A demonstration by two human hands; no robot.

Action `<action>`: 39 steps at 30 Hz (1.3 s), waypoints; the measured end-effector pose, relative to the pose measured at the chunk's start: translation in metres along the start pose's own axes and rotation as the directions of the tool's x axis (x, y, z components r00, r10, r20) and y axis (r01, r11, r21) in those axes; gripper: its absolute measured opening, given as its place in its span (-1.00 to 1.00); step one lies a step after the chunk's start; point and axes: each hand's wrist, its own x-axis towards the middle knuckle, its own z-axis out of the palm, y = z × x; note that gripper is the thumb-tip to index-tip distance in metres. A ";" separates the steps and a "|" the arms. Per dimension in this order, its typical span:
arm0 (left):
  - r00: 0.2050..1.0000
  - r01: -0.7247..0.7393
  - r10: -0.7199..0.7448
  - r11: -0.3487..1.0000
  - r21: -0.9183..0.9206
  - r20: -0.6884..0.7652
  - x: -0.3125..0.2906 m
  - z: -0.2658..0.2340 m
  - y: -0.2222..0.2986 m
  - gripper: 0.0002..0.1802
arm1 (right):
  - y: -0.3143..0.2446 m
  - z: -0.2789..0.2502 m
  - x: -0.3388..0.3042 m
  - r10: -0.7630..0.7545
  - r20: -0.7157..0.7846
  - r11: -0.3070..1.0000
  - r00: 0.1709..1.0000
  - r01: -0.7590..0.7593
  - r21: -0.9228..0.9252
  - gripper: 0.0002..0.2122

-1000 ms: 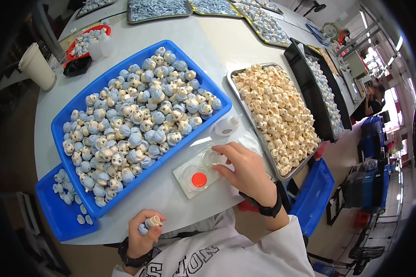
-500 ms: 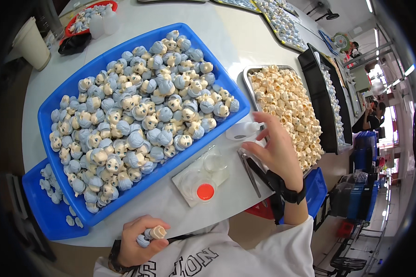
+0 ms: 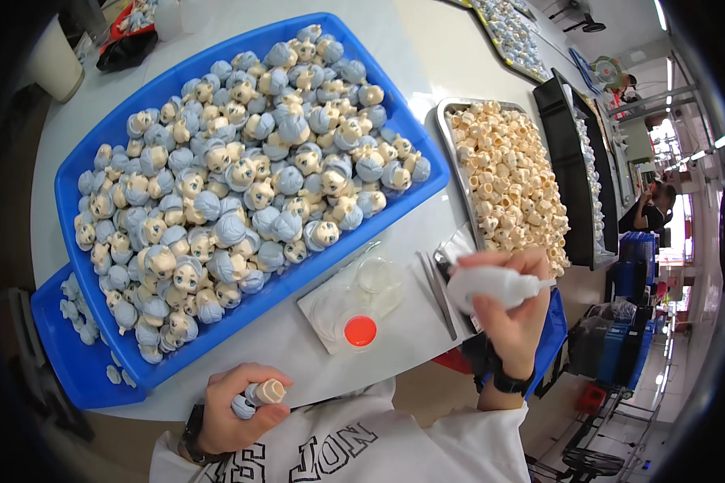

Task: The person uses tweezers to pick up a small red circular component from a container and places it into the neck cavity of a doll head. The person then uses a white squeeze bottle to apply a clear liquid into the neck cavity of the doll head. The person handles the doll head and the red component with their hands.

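Observation:
My left hand (image 3: 221, 410) is closed around a small doll head part (image 3: 254, 398) with blue-grey hair and a beige, cup-like end showing above the fingers. My right hand (image 3: 519, 326) grips a white squeeze bottle (image 3: 491, 287) with a thin nozzle pointing right, lifted above the table's right side. A large blue tub (image 3: 379, 225) full of doll heads with pale blue hair stands in front of me. Beside it, a metal tray (image 3: 445, 121) carries a heap of beige hollow pieces (image 3: 507, 177).
Between tub and hands lie clear round dishes (image 3: 379, 278) and a red disc (image 3: 360, 331). Tweezers (image 3: 437, 298) rest near the table edge. A smaller blue bin (image 3: 97, 394) sits at left, a black tray (image 3: 568, 161) at right. A person (image 3: 652, 209) is in the right background.
My right hand has picked the white bottle up from the table and brought it right and nearer to me, tipped sideways. My left hand keeps its hold on the doll head part.

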 end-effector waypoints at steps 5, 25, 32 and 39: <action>0.999 -0.017 0.017 1.000 -0.004 -0.048 -0.001 -0.002 -0.002 -0.69 | 0.013 0.008 -0.043 0.166 0.189 0.986 0.968 -0.169 -0.001 -0.59; 0.990 -0.105 0.108 0.994 0.032 -0.093 0.003 0.002 -0.002 -0.68 | -0.016 0.015 -0.024 -0.233 0.446 0.880 0.864 0.383 -0.282 -0.61; 0.986 -0.113 0.118 0.993 0.043 -0.117 0.004 0.003 -0.001 -0.65 | -0.015 0.017 -0.020 -0.331 0.429 0.857 0.840 0.458 -0.236 -0.66; 0.987 -0.111 0.116 0.993 0.049 -0.111 0.002 0.002 -0.004 -0.62 | -0.014 0.017 -0.016 -0.315 0.466 0.866 0.827 0.451 -0.216 -0.67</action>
